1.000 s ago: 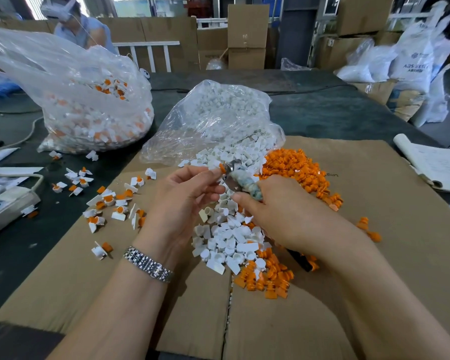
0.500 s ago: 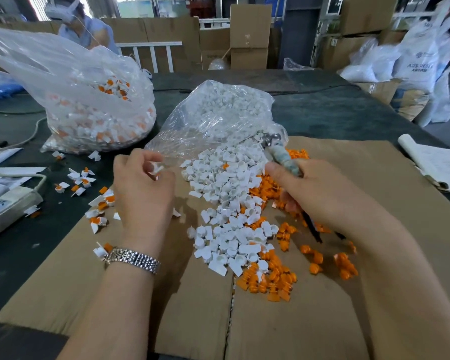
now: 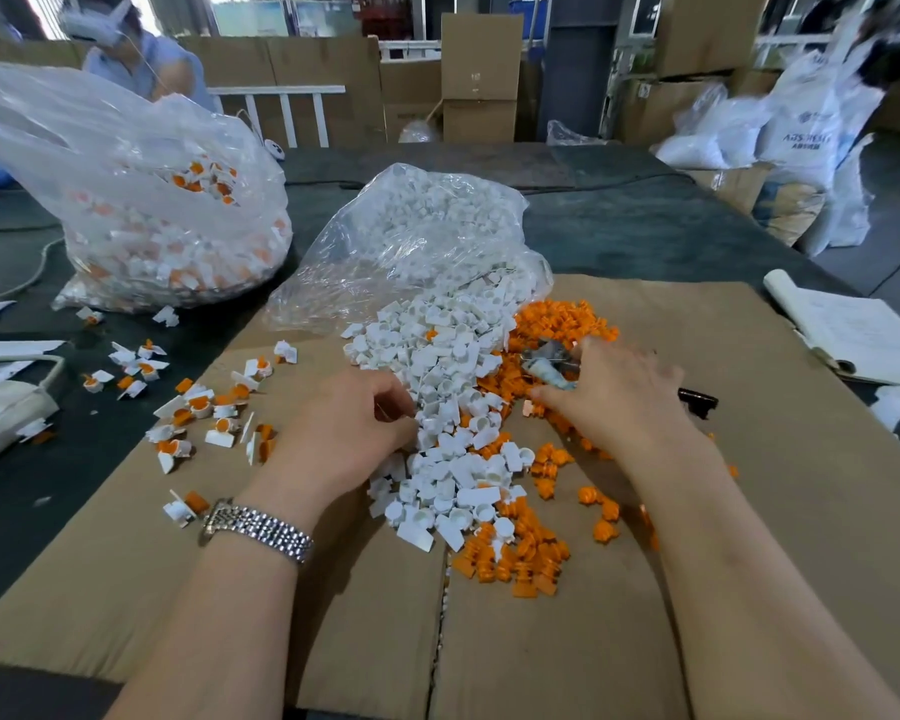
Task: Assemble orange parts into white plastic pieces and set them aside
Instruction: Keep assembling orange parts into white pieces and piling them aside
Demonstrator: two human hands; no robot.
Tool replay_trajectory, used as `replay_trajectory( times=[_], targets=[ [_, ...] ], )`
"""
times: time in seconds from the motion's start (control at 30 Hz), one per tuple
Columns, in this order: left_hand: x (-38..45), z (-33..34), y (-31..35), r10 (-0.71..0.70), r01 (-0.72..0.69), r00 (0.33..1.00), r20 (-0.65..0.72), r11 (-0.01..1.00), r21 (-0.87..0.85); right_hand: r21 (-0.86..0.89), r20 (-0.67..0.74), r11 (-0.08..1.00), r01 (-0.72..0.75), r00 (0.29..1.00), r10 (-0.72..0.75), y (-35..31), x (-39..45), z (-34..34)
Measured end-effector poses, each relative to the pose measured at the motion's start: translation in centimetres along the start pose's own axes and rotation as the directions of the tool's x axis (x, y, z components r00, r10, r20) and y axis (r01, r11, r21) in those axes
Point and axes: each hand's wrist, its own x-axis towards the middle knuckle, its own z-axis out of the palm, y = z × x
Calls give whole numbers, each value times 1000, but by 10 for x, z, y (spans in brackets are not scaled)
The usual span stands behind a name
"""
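Fingers of the left hand (image 3: 349,433) curl into the white pieces (image 3: 437,407) while the right hand (image 3: 609,392), gripping pliers (image 3: 546,363), reaches the orange parts (image 3: 552,324); best single out one each.

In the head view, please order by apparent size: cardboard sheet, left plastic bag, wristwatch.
1. cardboard sheet
2. left plastic bag, though it lies farther from the camera
3. wristwatch
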Motion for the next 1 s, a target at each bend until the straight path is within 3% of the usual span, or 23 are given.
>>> replay_trajectory(
  times=[0.27, 0.4, 0.53, 0.7, 0.83, 1.0],
  targets=[
    [-1, -3, 0, -36, 33, 998, -50, 998, -61, 71, -2, 996, 49, 999, -49, -2, 0, 3],
    [-3, -6, 4, -30, 27, 994, -101, 999, -23, 67, -112, 975, 213, 972, -204, -6, -2, -2],
    [-3, -7, 5, -59, 47, 987, -148, 995, -84, -44, -34, 936, 348, 936, -350, -9, -5, 2],
    [-3, -5, 6, -107, 77, 979, -174, 983, -169, -104, 6, 914, 392, 919, -394, -11, -3, 8],
    [-3, -4, 7, -126, 85, 979, -159, 967, -240, -33, -40, 905, 425, 904, -426, -11, -3, 7],
    [-6, -9, 7, -176, 99, 977, -118, 870, -483, 370, -166, 841, 395, 919, -359, -18, -7, -2]
  ],
)
